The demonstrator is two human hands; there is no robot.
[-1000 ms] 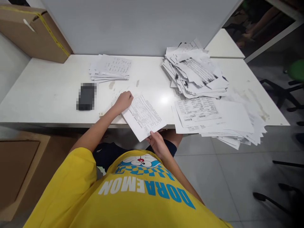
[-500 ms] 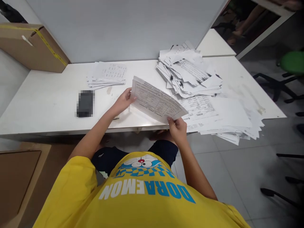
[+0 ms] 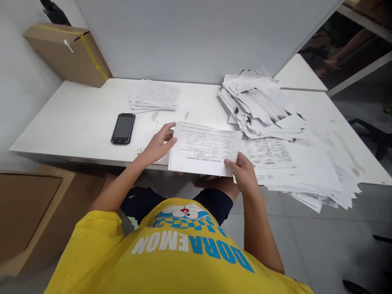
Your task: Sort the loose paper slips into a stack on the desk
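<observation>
A printed sheet of paper with a table on it, upside down to me, is held above the front edge of the white desk. My left hand is closed on its left edge, thumb near the front face. My right hand grips the lower right corner, its thumb on top and the fingers behind. Right of the sheet, a stack of loose papers overhangs the desk edge. Behind that rises a taller, untidy pile of papers. A smaller paper stack lies at the back, left of centre.
A black handheld phone lies on the left of the desk. A cardboard box with yellow tape leans in the back left corner by a grey partition. Another cardboard box stands below left. Another person's arm shows at top right.
The sheet has come lower and flatter, its printed face now turned up to me. Both hands still hold it. My view has shifted, so the desk things appear farther right.
</observation>
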